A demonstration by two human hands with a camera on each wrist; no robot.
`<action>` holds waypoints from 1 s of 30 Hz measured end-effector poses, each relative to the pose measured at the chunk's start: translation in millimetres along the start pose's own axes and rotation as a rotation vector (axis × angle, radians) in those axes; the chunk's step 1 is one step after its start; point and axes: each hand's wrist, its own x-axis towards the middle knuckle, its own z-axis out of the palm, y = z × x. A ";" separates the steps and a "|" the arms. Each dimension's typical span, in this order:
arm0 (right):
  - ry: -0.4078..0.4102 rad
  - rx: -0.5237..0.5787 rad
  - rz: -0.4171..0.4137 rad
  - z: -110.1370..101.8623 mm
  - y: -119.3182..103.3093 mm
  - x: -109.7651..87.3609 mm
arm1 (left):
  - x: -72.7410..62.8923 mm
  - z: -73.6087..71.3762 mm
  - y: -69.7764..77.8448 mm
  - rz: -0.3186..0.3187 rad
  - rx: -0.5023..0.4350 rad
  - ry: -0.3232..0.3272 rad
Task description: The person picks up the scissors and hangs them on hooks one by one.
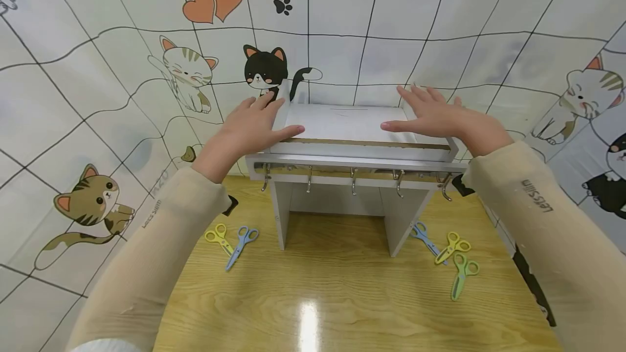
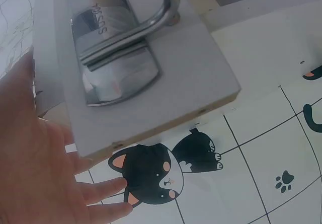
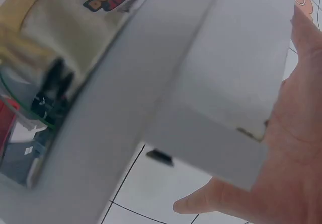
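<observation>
A white rack (image 1: 337,150) with a shallow tray-like top and a row of metal hooks (image 1: 354,178) along its front stands on two side panels. My left hand (image 1: 249,126), fingers spread, is at the top's left end. Over the right end is my right hand (image 1: 437,117), its fingers straight and thumb pointing inward. Neither hand grips anything. In the left wrist view, a large hook (image 2: 121,43) on the white board partly covers my left hand (image 2: 35,168). The right wrist view has my right hand (image 3: 297,148) beside the rack's white end (image 3: 216,143).
On the wooden table (image 1: 332,297), yellow scissors (image 1: 222,240) and blue scissors (image 1: 241,244) lie left of the rack. To its right lie blue scissors (image 1: 423,235), yellow scissors (image 1: 452,247) and green scissors (image 1: 460,276). A cat-printed wall covering (image 1: 342,58) rises close behind.
</observation>
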 end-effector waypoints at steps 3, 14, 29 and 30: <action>0.007 0.007 0.003 -0.4 4.5 -1.3 | -3.7 1.0 -2.1 0.009 -0.003 0.014; 0.039 0.055 0.002 -2.3 21.9 -12.9 | -32.6 8.3 -4.8 0.001 -0.157 0.098; 0.057 0.093 0.011 6.4 49.5 -15.5 | -66.3 42.0 -21.5 0.007 -0.385 0.233; 0.054 0.092 0.014 7.2 50.8 -15.7 | -68.5 44.8 -22.8 0.001 -0.394 0.228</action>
